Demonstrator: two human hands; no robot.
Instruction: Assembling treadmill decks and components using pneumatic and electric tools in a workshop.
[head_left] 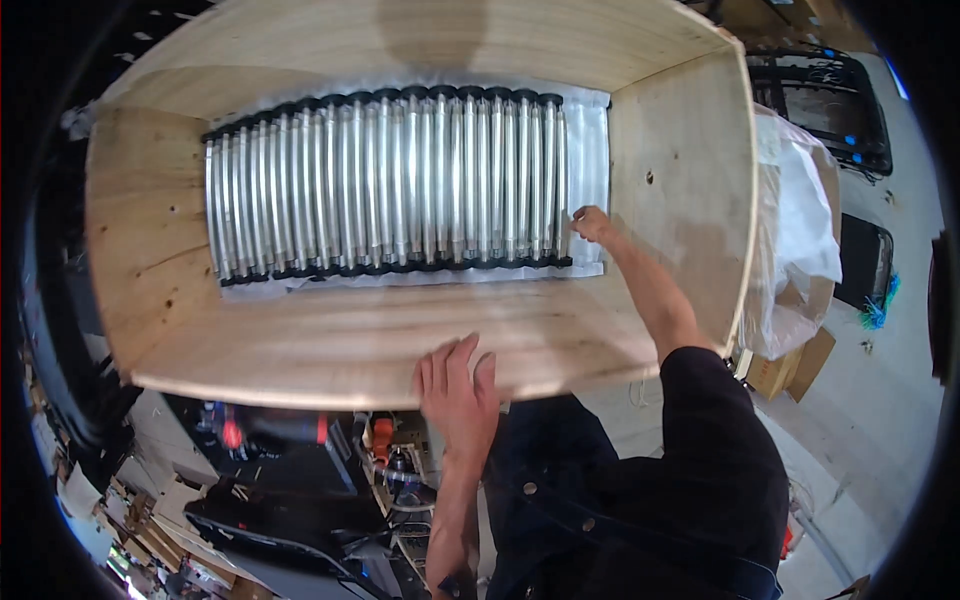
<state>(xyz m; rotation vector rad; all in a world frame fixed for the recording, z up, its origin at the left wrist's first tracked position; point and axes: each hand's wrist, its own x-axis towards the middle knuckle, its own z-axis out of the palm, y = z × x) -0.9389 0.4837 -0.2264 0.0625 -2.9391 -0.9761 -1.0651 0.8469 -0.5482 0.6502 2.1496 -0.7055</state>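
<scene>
A deep wooden crate (680, 230) stands in front of me. On its bottom lies a row of shiny metal tubes (385, 185) side by side, with black caps at their far and near ends. A white liner sheet (590, 150) shows under and around them. My right hand (590, 223) reaches inside the crate, at the right end of the row. Its fingers are curled together beside the last tube, and what they hold, if anything, is hidden. My left hand (458, 390) rests on the crate's near edge, fingers stretched and the thumb apart, holding nothing.
Right of the crate, clear plastic wrapping (800, 230) covers a bulky bundle beside a cardboard box (790, 365). Black frames (830, 110) lie on the floor farther right. Tools with orange parts (383, 438) and black panels (280, 545) are below the crate's near side.
</scene>
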